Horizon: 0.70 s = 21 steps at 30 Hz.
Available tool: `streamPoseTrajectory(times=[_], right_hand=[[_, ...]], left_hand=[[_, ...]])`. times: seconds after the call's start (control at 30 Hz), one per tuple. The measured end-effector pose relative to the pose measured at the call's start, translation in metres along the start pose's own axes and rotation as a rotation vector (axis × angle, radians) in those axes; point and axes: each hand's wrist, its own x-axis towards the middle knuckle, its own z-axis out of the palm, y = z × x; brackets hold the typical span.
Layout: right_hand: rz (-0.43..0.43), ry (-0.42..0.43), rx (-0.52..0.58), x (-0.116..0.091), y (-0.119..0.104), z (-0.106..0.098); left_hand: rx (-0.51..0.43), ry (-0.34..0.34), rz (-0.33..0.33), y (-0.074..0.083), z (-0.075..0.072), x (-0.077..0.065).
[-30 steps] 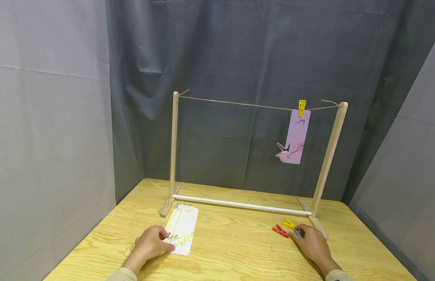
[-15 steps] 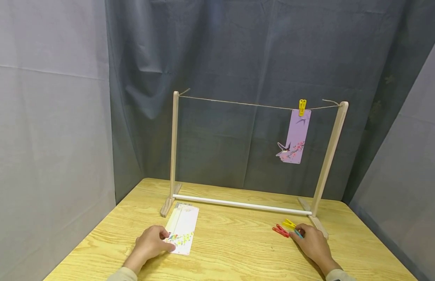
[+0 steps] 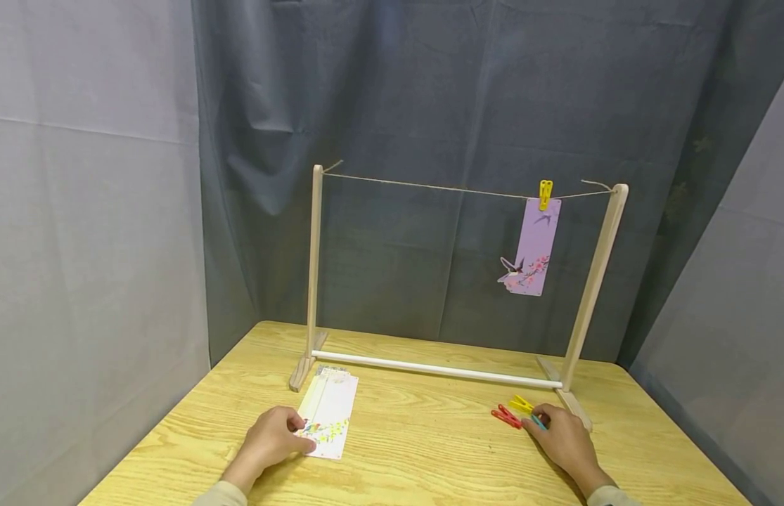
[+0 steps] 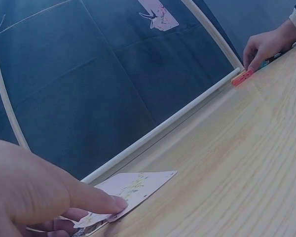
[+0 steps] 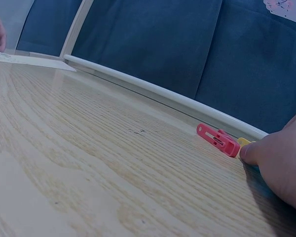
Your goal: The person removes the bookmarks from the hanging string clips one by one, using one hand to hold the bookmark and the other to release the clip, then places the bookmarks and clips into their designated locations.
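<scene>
Near the table's front left, my left hand grips the left edge of a white bookmark-like card printed with yellow flowers and a bird. In the left wrist view the thumb lies on its face while the other fingers curl at the edge. More cards show beneath it. At the right, my right hand pinches a blue clothespin, mostly hidden by the fingers. Beside it lie a red clothespin and a yellow clothespin.
A wooden stand with a white crossbar stands at the back. On its string, another yellow clothespin holds a purple card near the right post. Dark curtain hangs behind.
</scene>
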Motion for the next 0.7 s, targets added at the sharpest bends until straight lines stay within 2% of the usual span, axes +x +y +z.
streamPoseTrajectory(times=[0.7], right_hand=[[0.008,0.007,-0.001,0.0001,0.0006,0.0003]], left_hand=[[-0.070,-0.012,-0.016,-0.0012,-0.0036,-0.0006]])
